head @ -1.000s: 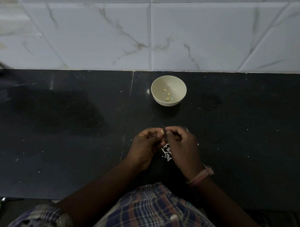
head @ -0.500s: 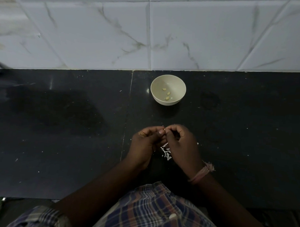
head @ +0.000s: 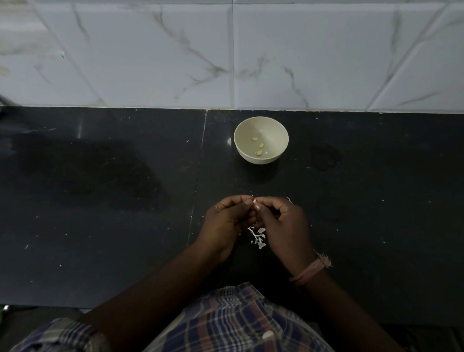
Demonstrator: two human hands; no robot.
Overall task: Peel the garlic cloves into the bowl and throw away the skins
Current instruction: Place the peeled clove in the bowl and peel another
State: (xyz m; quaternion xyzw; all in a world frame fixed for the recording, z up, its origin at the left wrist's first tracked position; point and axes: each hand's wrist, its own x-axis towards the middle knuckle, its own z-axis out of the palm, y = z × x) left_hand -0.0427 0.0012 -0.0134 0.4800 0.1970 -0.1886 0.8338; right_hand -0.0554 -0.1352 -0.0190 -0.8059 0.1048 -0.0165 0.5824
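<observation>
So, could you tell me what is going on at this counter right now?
A person is peeling garlic over a dark counter. Both hands are raised together in front of them: the left hand and the right hand pinch a garlic clove between their fingertips. A small pile of white skins lies on the counter below the hands, not yet thrown away. Further back, near the tiled wall, a pale bowl already holds three peeled cloves.

Both hands are meeting just in front of the bowl (head: 261, 124), the left hand (head: 228, 223) and right hand (head: 285, 227) pinching a garlic clove (head: 255, 202) together. Three peeled cloves (head: 260, 145) are lying inside the bowl, and skins (head: 257, 237) are lying nearer, under the hands.
</observation>
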